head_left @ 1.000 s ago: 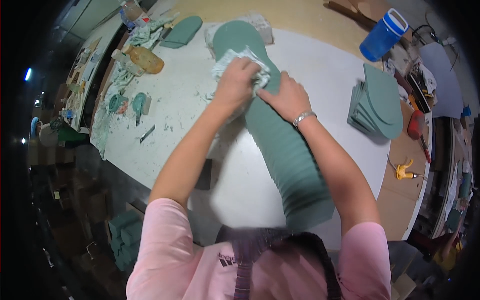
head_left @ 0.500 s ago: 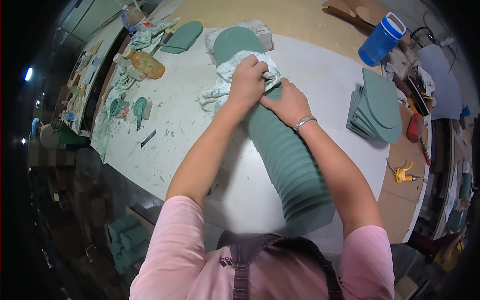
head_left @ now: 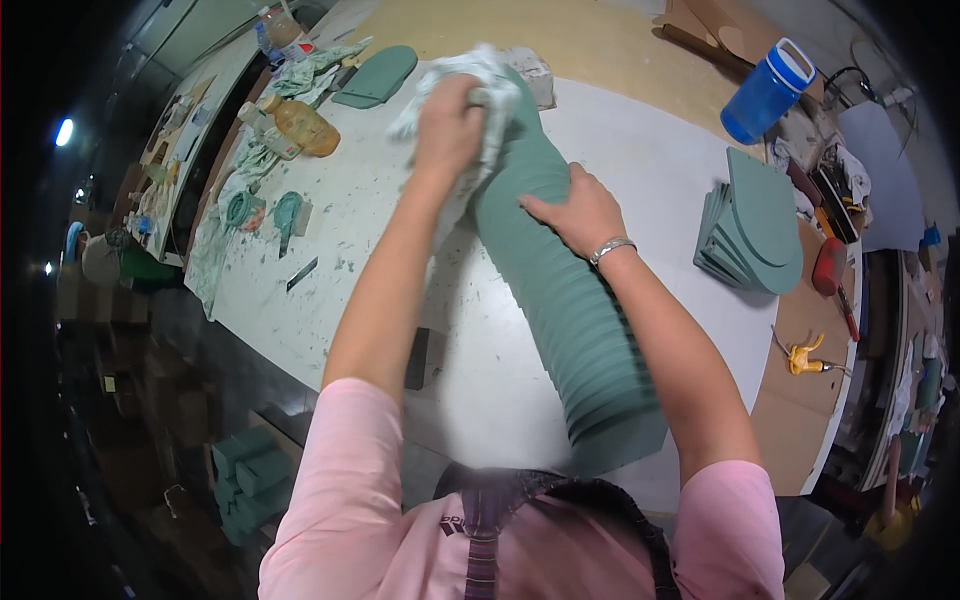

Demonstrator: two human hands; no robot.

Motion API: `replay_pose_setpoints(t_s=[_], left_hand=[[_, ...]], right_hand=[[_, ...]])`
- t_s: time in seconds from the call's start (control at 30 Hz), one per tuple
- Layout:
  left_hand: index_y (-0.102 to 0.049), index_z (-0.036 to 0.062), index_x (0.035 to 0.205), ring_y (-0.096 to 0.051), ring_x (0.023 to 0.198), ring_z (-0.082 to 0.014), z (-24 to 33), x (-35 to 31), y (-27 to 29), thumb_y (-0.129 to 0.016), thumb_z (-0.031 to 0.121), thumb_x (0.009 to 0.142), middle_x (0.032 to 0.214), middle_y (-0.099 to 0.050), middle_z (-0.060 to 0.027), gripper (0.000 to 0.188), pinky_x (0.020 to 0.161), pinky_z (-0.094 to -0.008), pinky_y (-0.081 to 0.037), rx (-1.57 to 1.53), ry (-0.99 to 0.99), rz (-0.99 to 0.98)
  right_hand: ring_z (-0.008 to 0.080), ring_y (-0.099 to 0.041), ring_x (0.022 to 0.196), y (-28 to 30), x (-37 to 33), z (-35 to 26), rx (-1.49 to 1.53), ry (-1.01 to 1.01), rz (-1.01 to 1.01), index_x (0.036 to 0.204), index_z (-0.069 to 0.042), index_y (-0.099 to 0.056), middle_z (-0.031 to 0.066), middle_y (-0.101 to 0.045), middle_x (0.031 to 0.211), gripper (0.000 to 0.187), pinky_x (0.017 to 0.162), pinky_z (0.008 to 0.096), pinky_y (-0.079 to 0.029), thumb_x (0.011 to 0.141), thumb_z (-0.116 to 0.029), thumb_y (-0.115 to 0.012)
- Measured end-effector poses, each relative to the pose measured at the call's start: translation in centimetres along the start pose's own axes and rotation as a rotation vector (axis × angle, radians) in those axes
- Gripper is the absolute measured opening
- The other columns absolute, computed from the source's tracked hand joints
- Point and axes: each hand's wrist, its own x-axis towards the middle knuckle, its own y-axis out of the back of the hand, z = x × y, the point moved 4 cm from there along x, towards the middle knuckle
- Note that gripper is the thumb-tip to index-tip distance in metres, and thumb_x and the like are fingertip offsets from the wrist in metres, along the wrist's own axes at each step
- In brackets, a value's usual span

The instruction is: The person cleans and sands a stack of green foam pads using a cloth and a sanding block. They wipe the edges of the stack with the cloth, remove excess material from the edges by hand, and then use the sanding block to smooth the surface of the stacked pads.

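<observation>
Your left hand [head_left: 450,122] grips a bunched white rag [head_left: 501,96] by the far end of the overlapping green sheets [head_left: 555,290]; blur hides exact contact. Your right hand [head_left: 580,212], thumb spread from fingers, rests on their right edge, seemingly steadying them on the table [head_left: 655,140].

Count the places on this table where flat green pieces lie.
3: the long overlapping row under the right hand, the fanned stack at right, and the flat green shape at upper left. Others may be hidden.
</observation>
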Motion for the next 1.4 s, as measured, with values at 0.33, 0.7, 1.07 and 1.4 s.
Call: replay_pose_setpoints(t_s=[0.33, 0.7, 1.07, 1.4], left_hand=[[-0.065, 0.0005, 0.091, -0.062, 0.084, -0.0288, -6.3, -8.3, 0.6, -0.069, 0.007, 0.076, 0.085, -0.064, -0.0149, 0.017, 0.077, -0.0346, -0.049, -0.081, 0.564, -0.129], [-0.065, 0.0038, 0.092, -0.059, 0.087, -0.0394, -6.0, -9.5, 2.2, -0.071, 0.01, 0.076, 0.09, -0.062, -0.0192, 0.018, 0.079, -0.0452, -0.048, 0.111, 0.431, -0.144], [-0.071, 0.006, 0.106, -0.062, 0.094, -0.0312, 1.2, -5.3, -1.8, -0.057, 0.0, 0.078, 0.105, -0.066, -0.0136, 0.032, 0.086, -0.0378, -0.05, -0.147, 0.012, -0.178], [-0.073, 0.0044, 0.098, -0.066, 0.081, -0.0261, -7.3, -13.5, 3.7, -0.056, -0.006, 0.076, 0.095, -0.07, -0.0136, 0.03, 0.074, -0.0325, -0.053, -0.261, 0.162, -0.166]], right_hand=[[0.0384, -0.066, 0.101, 0.4, 0.2, 0.5, -0.052, -0.036, -0.008, 0.115, 0.007, -0.056, 0.0274, -0.065, 0.11, 0.079, 0.088, 0.043, -0.053, 0.074, -0.057, -0.075], [0.0387, -0.065, 0.104, 0.2, 0.0, 0.0, -0.03, -0.037, -0.051, 0.12, 0.006, -0.054, 0.0263, -0.064, 0.114, 0.083, 0.09, 0.0436, -0.053, 0.073, -0.059, -0.075], [0.0385, -0.067, 0.104, 0.3, -0.3, -0.6, -0.057, -0.06, 0.001, 0.124, 0.009, -0.057, 0.028, -0.068, 0.111, 0.085, 0.091, 0.0415, -0.052, 0.073, -0.058, -0.075], [0.0379, -0.066, 0.106, 0.5, -0.2, -0.8, -0.041, -0.102, 0.024, 0.128, 0.008, -0.055, 0.0269, -0.067, 0.115, 0.087, 0.093, 0.0401, -0.051, 0.073, -0.057, -0.074]])
